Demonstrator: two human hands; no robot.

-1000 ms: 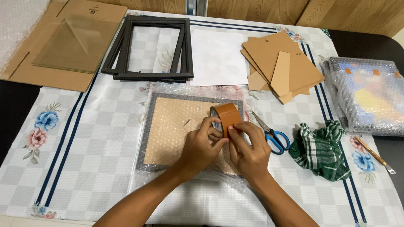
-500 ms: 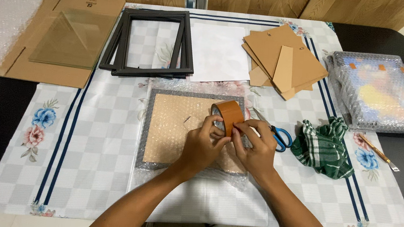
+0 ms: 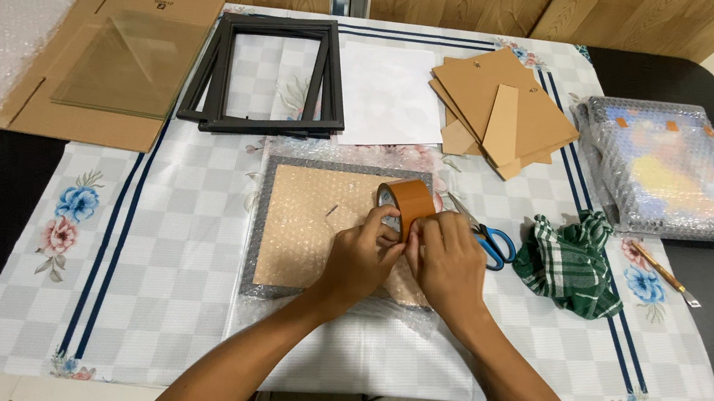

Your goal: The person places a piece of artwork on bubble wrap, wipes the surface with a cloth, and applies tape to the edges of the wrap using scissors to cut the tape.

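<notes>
Now | left hand (image 3: 358, 258) fingers + right hand (image 3: 449, 263) fingers: both grasping brown tape roll (image 3: 407, 204) | over bubble-wrapped frame (image 3: 310, 222)

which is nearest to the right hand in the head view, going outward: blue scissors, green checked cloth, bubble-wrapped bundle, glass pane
From the right hand:
1. Blue scissors, just to its right, almost touching.
2. Green checked cloth, further right.
3. Bubble-wrapped bundle, far right, toward the back.
4. Glass pane, far left, on cardboard at the back.
</notes>
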